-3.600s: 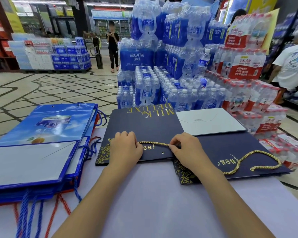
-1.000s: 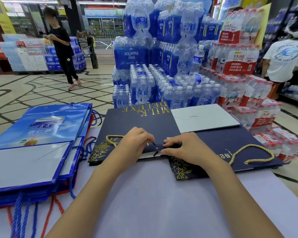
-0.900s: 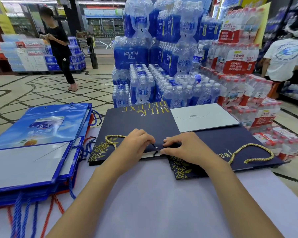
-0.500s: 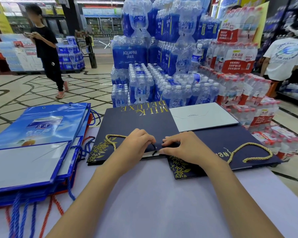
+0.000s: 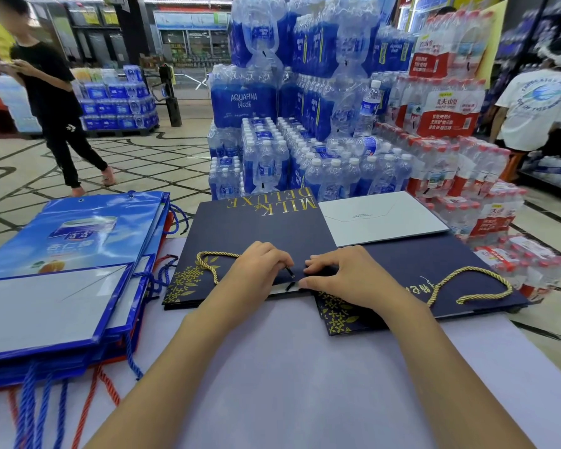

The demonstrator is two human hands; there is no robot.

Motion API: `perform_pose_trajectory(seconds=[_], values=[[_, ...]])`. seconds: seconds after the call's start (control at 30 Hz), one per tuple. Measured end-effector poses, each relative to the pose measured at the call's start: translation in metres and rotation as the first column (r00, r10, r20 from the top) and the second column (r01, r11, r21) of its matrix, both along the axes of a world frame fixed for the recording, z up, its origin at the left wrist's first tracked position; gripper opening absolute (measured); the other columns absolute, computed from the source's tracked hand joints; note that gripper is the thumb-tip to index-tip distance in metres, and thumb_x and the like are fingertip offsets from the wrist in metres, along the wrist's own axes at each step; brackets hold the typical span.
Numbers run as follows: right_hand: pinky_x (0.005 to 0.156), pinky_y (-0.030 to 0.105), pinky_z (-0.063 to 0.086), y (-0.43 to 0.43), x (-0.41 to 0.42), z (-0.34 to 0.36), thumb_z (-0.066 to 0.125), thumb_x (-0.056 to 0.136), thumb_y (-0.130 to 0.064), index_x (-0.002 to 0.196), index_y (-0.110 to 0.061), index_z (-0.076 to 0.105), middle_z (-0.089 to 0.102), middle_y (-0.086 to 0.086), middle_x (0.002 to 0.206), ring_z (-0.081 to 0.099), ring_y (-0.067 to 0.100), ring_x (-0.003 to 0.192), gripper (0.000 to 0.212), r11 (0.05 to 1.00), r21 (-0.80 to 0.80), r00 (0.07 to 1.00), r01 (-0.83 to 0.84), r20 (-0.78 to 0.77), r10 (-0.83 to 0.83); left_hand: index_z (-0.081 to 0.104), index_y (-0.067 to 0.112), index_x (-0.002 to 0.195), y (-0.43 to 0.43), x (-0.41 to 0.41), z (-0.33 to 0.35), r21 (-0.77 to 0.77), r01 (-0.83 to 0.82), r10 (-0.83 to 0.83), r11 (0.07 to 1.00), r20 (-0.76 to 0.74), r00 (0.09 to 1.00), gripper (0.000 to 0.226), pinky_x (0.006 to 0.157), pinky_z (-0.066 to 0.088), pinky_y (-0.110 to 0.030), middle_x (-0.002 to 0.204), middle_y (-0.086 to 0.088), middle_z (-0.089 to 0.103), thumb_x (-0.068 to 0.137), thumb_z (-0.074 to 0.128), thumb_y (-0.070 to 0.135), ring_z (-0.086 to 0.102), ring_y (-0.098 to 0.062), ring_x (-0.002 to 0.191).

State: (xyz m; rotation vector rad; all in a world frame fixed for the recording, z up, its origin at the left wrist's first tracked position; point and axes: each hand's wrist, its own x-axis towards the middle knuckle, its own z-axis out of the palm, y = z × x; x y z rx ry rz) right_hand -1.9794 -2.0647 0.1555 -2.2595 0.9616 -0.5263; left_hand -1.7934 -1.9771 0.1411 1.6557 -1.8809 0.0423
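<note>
A flat navy paper bag (image 5: 250, 228) printed MILK DELUXE in gold lies on the pale table (image 5: 289, 377) in front of me. My left hand (image 5: 256, 270) pinches the dark tip of its gold rope handle (image 5: 208, 262) at the bag's near edge. My right hand (image 5: 344, 275) holds that same edge, thumb beneath and fingers curled on top. A second navy bag (image 5: 441, 270) lies to the right, partly under the first, its own gold rope handle (image 5: 467, 285) looped on top.
A stack of flat blue bags (image 5: 68, 270) with blue and red cords fills the table's left. A white card (image 5: 379, 217) lies at the back right. Bottled water packs (image 5: 305, 131) rise behind the table. A person in black (image 5: 52, 92) walks at left; another stands at right (image 5: 538, 105).
My hands moved from a stretched rope to the bag's near edge, where the left now pinches the rope's tip. The person in black walked nearer and leftward.
</note>
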Motion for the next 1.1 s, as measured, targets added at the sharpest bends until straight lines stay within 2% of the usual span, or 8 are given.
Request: perform_pose_trajectory(seconds=[0.17,0.27,0.33,0.5,0.6,0.8,0.9,1.1], values=[[0.086,0.003,0.037,0.0,-0.001,0.0,0.085,0.07,-0.043,0.094,-0.028,0.079,0.072,-0.014,0.107,0.055,-0.02,0.102,0.029,1.0,0.001,1.0,-0.004,0.001,0.004,0.069,0.007,0.106,0.0,0.0,0.002,0.024,0.012,-0.013,1.0,0.024,1.0,0.023,0.082,0.036,-0.025,0.101,-0.01,0.064,0.098,0.047,0.003,0.052,-0.026,0.097],[0.092,0.008,0.04,0.001,0.0,0.001,0.085,0.07,-0.043,0.095,-0.027,0.079,0.072,-0.013,0.108,0.056,-0.018,0.103,0.03,1.0,-0.007,1.0,-0.004,0.002,0.004,0.069,0.007,0.105,0.001,0.002,0.002,0.029,0.029,-0.031,0.999,0.073,0.997,0.024,0.078,0.031,-0.019,0.099,-0.009,0.063,0.098,0.046,0.003,0.051,-0.026,0.094],[0.088,0.004,0.037,0.002,0.0,0.002,0.085,0.07,-0.043,0.096,-0.027,0.079,0.072,-0.013,0.109,0.055,-0.02,0.1,0.031,1.0,-0.015,1.0,-0.007,-0.008,0.007,0.068,0.008,0.104,0.0,0.003,0.001,0.023,0.046,-0.048,0.999,0.103,0.994,0.024,0.076,0.029,-0.018,0.098,-0.009,0.062,0.097,0.046,0.002,0.05,-0.025,0.092],[0.083,-0.001,0.034,0.002,0.0,0.002,0.084,0.07,-0.044,0.097,-0.028,0.079,0.072,-0.012,0.11,0.054,-0.021,0.095,0.031,1.0,-0.021,1.0,-0.009,-0.015,0.009,0.067,0.01,0.105,-0.002,0.004,0.0,0.02,0.05,-0.052,0.999,0.145,0.988,0.025,0.079,0.037,-0.025,0.098,-0.006,0.06,0.094,0.05,-0.004,0.049,-0.023,0.093],[0.082,-0.001,0.033,0.002,0.0,0.001,0.084,0.07,-0.043,0.095,-0.028,0.079,0.072,-0.013,0.11,0.052,-0.025,0.092,0.03,1.0,-0.021,1.0,-0.01,-0.016,0.009,0.067,0.011,0.104,-0.003,0.005,-0.003,0.004,0.041,-0.041,0.999,0.164,0.986,0.026,0.077,0.035,-0.022,0.099,-0.005,0.06,0.093,0.051,-0.006,0.049,-0.023,0.093],[0.089,0.005,0.036,0.002,0.001,0.001,0.085,0.07,-0.04,0.094,-0.026,0.079,0.072,-0.012,0.108,0.055,-0.018,0.102,0.029,1.0,-0.009,1.0,-0.012,-0.003,0.012,0.069,0.007,0.103,-0.006,0.003,-0.004,0.015,0.012,-0.014,1.0,0.138,0.99,0.023,0.075,0.024,-0.016,0.097,-0.01,0.062,0.096,0.048,0.0,0.051,-0.028,0.091],[0.095,0.012,0.041,0.002,0.001,0.001,0.085,0.07,-0.041,0.093,-0.028,0.079,0.072,-0.013,0.107,0.056,-0.017,0.105,0.028,1.0,0.002,1.0,-0.013,0.001,0.013,0.068,0.009,0.095,-0.007,0.005,-0.006,-0.016,0.024,-0.021,1.0,0.173,0.985,0.024,0.072,0.025,-0.017,0.088,-0.008,0.061,0.086,0.057,-0.01,0.053,-0.028,0.082],[0.096,0.014,0.041,0.003,0.001,0.001,0.084,0.07,-0.042,0.093,-0.028,0.08,0.072,-0.013,0.107,0.057,-0.015,0.105,0.027,1.0,0.008,1.0,-0.013,0.003,0.013,0.068,0.011,0.095,-0.008,0.009,-0.007,-0.049,0.021,-0.012,0.999,0.183,0.983,0.027,0.071,0.03,-0.017,0.088,-0.005,0.061,0.082,0.063,-0.012,0.044,-0.018,0.085]])
